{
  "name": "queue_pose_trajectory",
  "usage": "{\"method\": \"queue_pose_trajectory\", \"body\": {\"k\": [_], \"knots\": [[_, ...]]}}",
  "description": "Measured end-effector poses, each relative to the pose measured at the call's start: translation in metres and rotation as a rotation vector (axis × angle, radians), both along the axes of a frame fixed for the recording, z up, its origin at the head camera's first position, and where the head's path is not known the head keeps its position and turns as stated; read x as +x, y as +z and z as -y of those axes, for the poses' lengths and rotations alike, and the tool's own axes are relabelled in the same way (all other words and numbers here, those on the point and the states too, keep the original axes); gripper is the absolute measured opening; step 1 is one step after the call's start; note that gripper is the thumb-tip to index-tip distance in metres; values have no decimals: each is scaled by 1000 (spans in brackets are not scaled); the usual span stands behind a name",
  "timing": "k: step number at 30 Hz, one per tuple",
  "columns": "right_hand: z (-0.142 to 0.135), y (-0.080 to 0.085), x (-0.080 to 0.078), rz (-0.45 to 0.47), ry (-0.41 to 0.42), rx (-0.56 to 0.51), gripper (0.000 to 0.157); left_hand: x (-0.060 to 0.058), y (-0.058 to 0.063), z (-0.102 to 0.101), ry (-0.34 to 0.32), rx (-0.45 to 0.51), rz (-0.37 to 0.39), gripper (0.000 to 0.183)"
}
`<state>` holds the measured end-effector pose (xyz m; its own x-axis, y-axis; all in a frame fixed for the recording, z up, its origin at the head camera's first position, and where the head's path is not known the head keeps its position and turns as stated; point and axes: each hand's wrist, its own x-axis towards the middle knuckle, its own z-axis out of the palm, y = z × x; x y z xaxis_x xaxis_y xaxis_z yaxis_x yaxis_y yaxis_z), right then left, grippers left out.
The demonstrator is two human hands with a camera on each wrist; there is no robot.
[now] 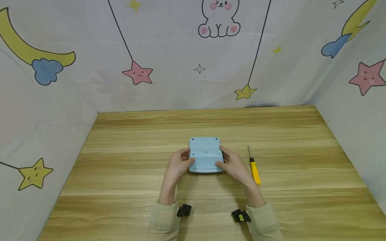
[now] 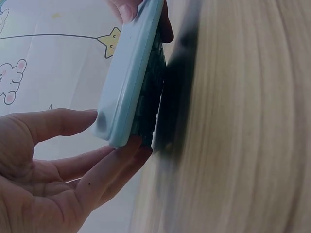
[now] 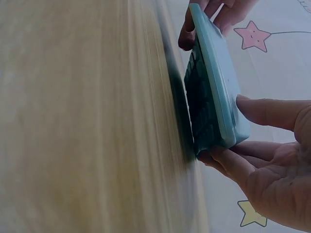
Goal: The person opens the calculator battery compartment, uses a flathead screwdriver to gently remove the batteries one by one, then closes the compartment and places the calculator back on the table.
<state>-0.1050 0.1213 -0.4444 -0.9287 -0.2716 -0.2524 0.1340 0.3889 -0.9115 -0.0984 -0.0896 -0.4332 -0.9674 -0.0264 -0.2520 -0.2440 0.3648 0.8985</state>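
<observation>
A light blue calculator [image 1: 206, 162] is turned with its back up, screw holes showing at its corners and its keys [image 3: 203, 114] facing the table. My left hand [image 1: 178, 163] grips its left side, thumb on the back and fingers under the edge. On the opposite side my right hand [image 1: 234, 164] holds it the same way. Both wrist views show the calculator [image 2: 127, 82] close over the wood, its shadow beneath. A screwdriver [image 1: 254, 172] with a yellow handle lies to the right, near my right wrist.
The wooden table [image 1: 120, 187] carries the calculator and screwdriver. White cloth [image 1: 169, 93] printed with stars, moons and a bear hangs along the back and both sides. Black wrist mounts [image 1: 184, 210] sit at the sleeve cuffs.
</observation>
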Motion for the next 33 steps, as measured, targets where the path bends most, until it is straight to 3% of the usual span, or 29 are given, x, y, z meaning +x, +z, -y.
{"method": "queue_pose_trajectory", "body": {"k": [11,22,33], "knots": [[1,-5,-1,-7,-8,45,69,0,-2,-1,-18,-14,17,47],[1,-6,1,-91,-5,165,55,-1,-6,-2,-39,-5,34,46],[4,-5,2,-87,-5,176,55,-1,-6,-3,-33,6,46,47]]}}
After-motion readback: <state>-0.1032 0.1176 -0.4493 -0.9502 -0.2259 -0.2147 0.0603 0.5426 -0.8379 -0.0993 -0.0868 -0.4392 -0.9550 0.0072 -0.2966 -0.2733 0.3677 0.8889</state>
